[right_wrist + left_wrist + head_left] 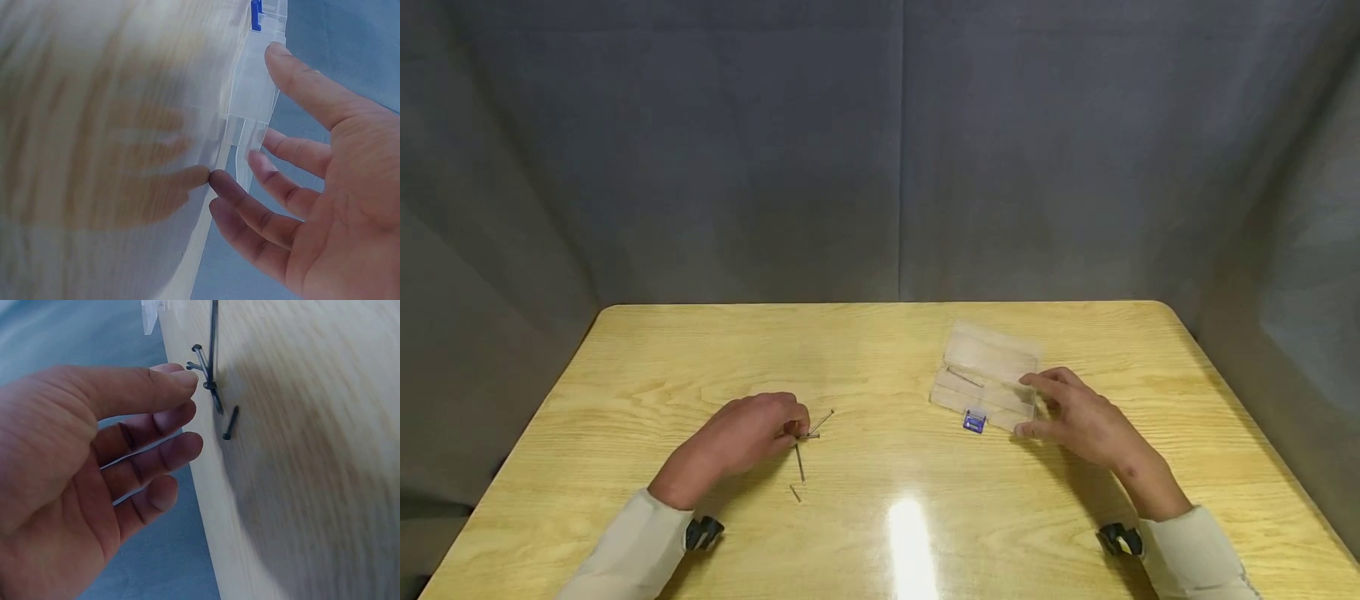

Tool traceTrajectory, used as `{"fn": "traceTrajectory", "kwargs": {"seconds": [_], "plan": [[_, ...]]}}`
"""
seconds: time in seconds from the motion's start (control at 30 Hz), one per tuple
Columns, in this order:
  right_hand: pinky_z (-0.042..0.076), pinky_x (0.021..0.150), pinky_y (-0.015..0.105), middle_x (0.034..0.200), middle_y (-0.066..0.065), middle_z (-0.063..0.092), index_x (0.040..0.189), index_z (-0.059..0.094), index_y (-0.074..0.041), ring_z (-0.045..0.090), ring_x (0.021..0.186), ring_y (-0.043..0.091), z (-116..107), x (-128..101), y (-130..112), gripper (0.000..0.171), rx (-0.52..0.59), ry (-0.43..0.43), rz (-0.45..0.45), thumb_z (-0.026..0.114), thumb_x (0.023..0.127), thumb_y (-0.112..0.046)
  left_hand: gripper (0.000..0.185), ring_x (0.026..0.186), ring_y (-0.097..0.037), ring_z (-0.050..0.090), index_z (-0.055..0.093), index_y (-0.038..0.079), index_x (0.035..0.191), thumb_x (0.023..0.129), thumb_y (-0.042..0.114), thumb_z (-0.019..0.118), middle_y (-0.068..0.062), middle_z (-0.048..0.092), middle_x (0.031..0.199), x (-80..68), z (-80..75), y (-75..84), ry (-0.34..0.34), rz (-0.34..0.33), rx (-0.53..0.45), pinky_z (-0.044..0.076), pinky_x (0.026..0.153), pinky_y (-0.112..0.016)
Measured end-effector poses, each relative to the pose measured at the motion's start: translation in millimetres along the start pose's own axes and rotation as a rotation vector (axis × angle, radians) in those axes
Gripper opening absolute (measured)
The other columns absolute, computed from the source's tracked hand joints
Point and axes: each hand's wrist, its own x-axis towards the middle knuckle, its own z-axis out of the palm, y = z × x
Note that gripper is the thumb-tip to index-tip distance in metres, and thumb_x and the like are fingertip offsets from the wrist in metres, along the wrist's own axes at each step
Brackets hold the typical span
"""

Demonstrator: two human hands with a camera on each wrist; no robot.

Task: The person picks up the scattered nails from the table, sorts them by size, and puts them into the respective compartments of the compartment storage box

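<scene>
My left hand [748,429] reaches down to several metal nails [801,463] lying in a loose cluster on the table. In the left wrist view its thumb and index finger come together right beside the nail heads [197,348], and the other fingers are loosely bent; I cannot tell whether a nail is pinched. A short nail [231,422] lies apart. To the right, a clear plastic box [951,395] stands with its lid [988,348] raised, one long nail [964,377] inside and a blue latch [974,422] at the front. My right hand [1078,417] holds the box's right end between thumb and fingers.
The wooden table [880,367] has rounded far corners. Dark grey cloth [737,167] hangs behind it and along both sides. A bright light reflection [912,546] lies on the tabletop near the front. Dark bands [703,533] sit at both light sleeves.
</scene>
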Motion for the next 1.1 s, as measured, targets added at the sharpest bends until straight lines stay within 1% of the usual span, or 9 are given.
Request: {"fn": "traceTrajectory", "kwargs": {"seconds": [0.1,0.23,0.37,0.53,0.67,0.8,0.97,1.1], "plan": [[0.049,0.076,0.048,0.134,0.013,0.052,0.146,0.055,-0.005,0.057,0.099,0.026,1.2,-0.3,-0.4,0.073,-0.010,-0.001,-0.003,0.080,0.089,-0.043,0.018,0.075,-0.004,0.050,0.067,0.023,0.093,0.094,0.008,0.077,0.012,0.053,0.088,-3.0,3.3,-2.4,-0.006,0.017,-0.029,0.046,0.066,-0.031],[0.049,0.075,0.047,0.133,0.014,0.053,0.144,0.056,-0.004,0.057,0.096,0.025,1.6,0.2,-1.3,0.072,-0.021,0.011,-0.022,0.081,0.089,-0.043,0.017,0.073,-0.003,0.048,0.069,0.023,0.093,0.094,0.008,0.076,0.013,0.052,0.086,-4.7,7.1,-5.0,0.004,0.037,-0.044,0.045,0.065,-0.030],[0.050,0.074,0.048,0.132,0.015,0.053,0.144,0.056,-0.003,0.057,0.097,0.026,1.4,0.7,-1.3,0.071,-0.014,0.011,-0.038,0.081,0.089,-0.041,0.017,0.072,-0.002,0.047,0.069,0.024,0.091,0.094,0.008,0.076,0.014,0.052,0.086,-4.6,7.8,-6.7,0.016,0.037,-0.045,0.045,0.065,-0.030],[0.051,0.076,0.049,0.131,0.016,0.053,0.143,0.057,-0.003,0.058,0.100,0.028,1.3,0.4,0.1,0.070,-0.011,0.011,-0.044,0.082,0.089,-0.040,0.018,0.072,-0.003,0.046,0.067,0.023,0.089,0.095,0.008,0.075,0.015,0.051,0.085,-2.0,8.6,-7.2,0.010,0.051,-0.057,0.044,0.065,-0.029],[0.051,0.077,0.050,0.131,0.015,0.053,0.143,0.057,-0.003,0.059,0.101,0.029,1.2,0.5,0.8,0.070,-0.009,0.012,-0.043,0.082,0.089,-0.039,0.018,0.072,-0.003,0.045,0.065,0.023,0.088,0.097,0.010,0.073,0.015,0.048,0.083,0.1,10.4,-7.1,0.008,0.058,-0.054,0.043,0.065,-0.028],[0.050,0.077,0.049,0.132,0.015,0.053,0.143,0.057,-0.003,0.058,0.101,0.028,1.1,1.3,1.1,0.069,-0.007,0.013,-0.043,0.082,0.089,-0.038,0.020,0.072,-0.004,0.044,0.062,0.023,0.087,0.098,0.009,0.072,0.015,0.048,0.082,1.0,11.3,-6.9,0.009,0.047,-0.049,0.042,0.065,-0.028],[0.050,0.076,0.048,0.132,0.016,0.053,0.143,0.056,-0.002,0.057,0.098,0.027,0.8,0.3,1.2,0.069,-0.014,0.008,-0.044,0.082,0.089,-0.038,0.026,0.070,-0.005,0.041,0.055,0.023,0.083,0.100,0.009,0.069,0.014,0.044,0.080,2.5,12.1,-4.9,0.015,0.056,-0.015,0.039,0.062,-0.028],[0.050,0.076,0.047,0.132,0.015,0.053,0.143,0.056,-0.002,0.057,0.097,0.026,-0.1,0.6,1.4,0.069,-0.027,0.014,-0.048,0.082,0.089,-0.036,0.027,0.067,-0.005,0.039,0.054,0.022,0.082,0.102,0.008,0.066,0.013,0.042,0.079,4.1,12.5,-3.3,0.026,0.068,0.011,0.037,0.060,-0.028]]}}
